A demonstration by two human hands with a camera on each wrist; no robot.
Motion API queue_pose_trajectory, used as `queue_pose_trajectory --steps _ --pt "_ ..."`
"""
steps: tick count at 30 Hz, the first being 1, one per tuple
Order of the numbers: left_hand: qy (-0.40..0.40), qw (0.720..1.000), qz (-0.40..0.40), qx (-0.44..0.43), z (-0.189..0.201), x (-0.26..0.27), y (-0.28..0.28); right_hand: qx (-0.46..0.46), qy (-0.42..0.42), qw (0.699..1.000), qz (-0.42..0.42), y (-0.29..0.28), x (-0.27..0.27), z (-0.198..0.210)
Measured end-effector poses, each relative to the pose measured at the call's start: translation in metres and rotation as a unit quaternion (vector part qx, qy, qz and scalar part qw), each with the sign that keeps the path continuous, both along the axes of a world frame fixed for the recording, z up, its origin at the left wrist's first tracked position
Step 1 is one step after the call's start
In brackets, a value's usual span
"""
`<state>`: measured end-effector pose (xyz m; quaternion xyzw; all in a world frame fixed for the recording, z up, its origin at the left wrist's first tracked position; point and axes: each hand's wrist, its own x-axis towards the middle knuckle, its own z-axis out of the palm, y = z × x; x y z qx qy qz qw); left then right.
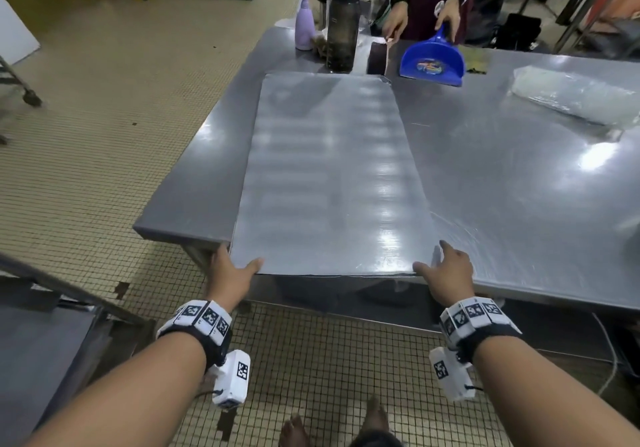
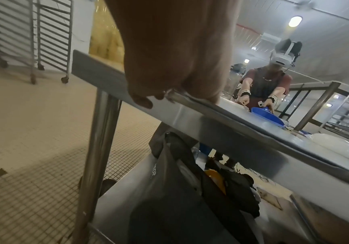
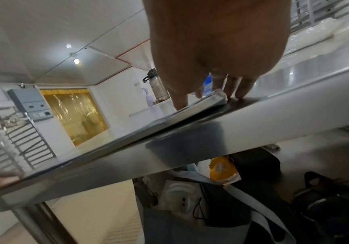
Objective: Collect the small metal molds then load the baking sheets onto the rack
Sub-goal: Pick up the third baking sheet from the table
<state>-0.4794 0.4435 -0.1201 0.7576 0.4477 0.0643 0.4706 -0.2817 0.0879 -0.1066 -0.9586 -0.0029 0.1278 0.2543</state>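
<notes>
A large flat baking sheet lies on the steel table, its near edge at the table's front edge. My left hand curls round the sheet's near left corner, thumb on top; in the left wrist view the left hand has fingertips wrapped over the baking sheet and down the table's front. My right hand rests at the near right corner, thumb on the sheet; the right wrist view shows the right hand with straight fingers on the table beside the baking sheet. No small molds are visible.
Across the table another person holds a blue dustpan. A dark bottle, a lilac spray bottle and a plastic bag stand on the table. Wheeled racks stand by the far wall. Bags fill the shelf under the table.
</notes>
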Motion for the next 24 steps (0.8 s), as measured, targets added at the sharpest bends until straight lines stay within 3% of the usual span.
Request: queue_pose_trajectory --steps 8,16,20,24 --pt "0.034 0.997 -0.036 -0.055 0.01 -0.014 -0.021 -0.037 0.068 0.996 0.034 -0.034 -0.002 0.008" --pt "0.099 0.992 -0.07 -0.042 0.014 -0.025 -0.078 -0.065 0.128 0.988 0.055 -0.095 0.005 0.022" --pt "0.151 0.98 -0.118 -0.047 0.017 -0.047 -0.111 -0.108 0.214 0.967 0.084 -0.144 0.009 0.027" --pt "0.176 0.969 -0.164 -0.065 0.018 -0.078 -0.135 -0.175 0.244 0.94 0.164 -0.182 -0.007 0.021"
